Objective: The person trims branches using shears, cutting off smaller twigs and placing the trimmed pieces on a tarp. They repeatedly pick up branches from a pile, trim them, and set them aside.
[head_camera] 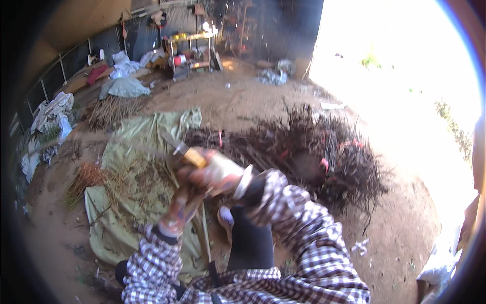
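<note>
My right hand (212,171), in a pale, mottled glove, grips a knife by its yellow handle (194,157). Its short metal blade (175,142) points up and to the left. Just below, my left hand (182,207), in a similar glove, is raised against or very near the right one. Motion blur and overlap hide its fingers and anything between them. Under both hands spreads a green tarp (114,228) on the dirt floor, with loose dry stalks (129,186) scattered over it.
A large heap of dark twig bundles (322,159), tied with pink strips, lies to the right. Reddish brush (89,174) rests at the tarp's left edge. Farther back are a covered stick bundle (114,110), a cluttered shelf stand (191,53) and plastic sheeting (273,76). Bright daylight enters at right.
</note>
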Motion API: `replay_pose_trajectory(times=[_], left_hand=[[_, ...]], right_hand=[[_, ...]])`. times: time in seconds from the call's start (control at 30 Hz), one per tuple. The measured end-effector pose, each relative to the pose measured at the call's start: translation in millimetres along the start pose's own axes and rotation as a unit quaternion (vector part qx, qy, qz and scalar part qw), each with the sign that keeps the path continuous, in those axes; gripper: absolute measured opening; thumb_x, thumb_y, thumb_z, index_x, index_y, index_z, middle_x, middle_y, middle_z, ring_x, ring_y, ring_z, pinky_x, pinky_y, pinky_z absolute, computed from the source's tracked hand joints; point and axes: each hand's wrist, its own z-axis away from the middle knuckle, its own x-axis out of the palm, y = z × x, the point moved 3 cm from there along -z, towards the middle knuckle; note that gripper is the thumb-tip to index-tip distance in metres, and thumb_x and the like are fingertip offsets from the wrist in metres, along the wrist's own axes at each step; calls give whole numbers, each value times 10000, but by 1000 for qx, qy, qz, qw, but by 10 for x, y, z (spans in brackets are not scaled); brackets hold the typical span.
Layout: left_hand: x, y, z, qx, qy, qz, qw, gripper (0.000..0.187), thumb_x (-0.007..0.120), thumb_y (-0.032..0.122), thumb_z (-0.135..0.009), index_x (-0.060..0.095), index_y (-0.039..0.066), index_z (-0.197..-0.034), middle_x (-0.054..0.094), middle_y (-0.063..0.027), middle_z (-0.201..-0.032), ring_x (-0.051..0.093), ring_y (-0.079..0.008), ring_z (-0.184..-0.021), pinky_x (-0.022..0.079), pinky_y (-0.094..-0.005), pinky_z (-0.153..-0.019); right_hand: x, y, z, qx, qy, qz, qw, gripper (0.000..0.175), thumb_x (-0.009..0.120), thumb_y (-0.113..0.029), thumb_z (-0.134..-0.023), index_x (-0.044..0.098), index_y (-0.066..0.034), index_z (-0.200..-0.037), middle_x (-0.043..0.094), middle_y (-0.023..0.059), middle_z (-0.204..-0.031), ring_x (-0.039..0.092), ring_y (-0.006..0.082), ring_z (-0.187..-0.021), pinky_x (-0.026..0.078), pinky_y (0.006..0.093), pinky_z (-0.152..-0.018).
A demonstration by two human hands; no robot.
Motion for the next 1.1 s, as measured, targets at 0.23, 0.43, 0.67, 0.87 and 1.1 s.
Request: replay_pose_trajectory(times=[0.23, 0.43, 0.67, 0.87, 1.1], left_hand=[[-302, -633, 1164, -478, 175, 435, 743, 432, 481, 231, -944, 381, 51, -1324, 505, -76, -1173, 485, -147, -1049, 399, -265, -877], [-416, -737, 1514, -434, 186, 493, 731, 246, 408, 259, -960, 521, 59, -1048, 538, -20, -722, 470, -89, -638, 382, -239, -600], [-504, -795, 1585, -519, 264, 466, 666, 251, 398, 229, -965, 519, 20, -1031, 407, 25, -650, 424, -84, -597, 383, -236, -551], [-728, -1140, 1693, -631, 284, 328, 643, 455, 357, 440, -941, 538, 88, -1167, 521, 28, -833, 513, -95, -624, 439, -267, -458], [-1016, -1366, 1780, -502, 345, 418, 674, 377, 451, 334, -940, 539, -3, -1085, 440, 30, -677, 536, -129, -663, 518, -287, -505]], right_hand=[[929, 481, -779, 18, -70, 62, 995, 248, 611, -147, -829, 496, -61, -1031, 524, -4, -774, 486, 86, -656, 431, 255, -566], [1064, 826, -805, 1, -73, -112, 991, 269, 599, -64, -833, 504, -84, -1084, 542, -45, -864, 482, 39, -721, 417, 196, -625], [602, 1138, -484, 64, 10, -90, 994, 214, 608, -170, -871, 537, -72, -1048, 525, -55, -774, 434, 36, -614, 368, 203, -543], [177, 1443, -138, 105, 11, -169, 980, 404, 656, -108, -800, 496, -41, -1165, 578, 18, -961, 538, 83, -794, 442, 205, -645], [127, 1721, 148, 206, -53, -96, 972, 430, 670, -202, -827, 505, 8, -1164, 570, 22, -902, 537, 102, -789, 455, 242, -676]])
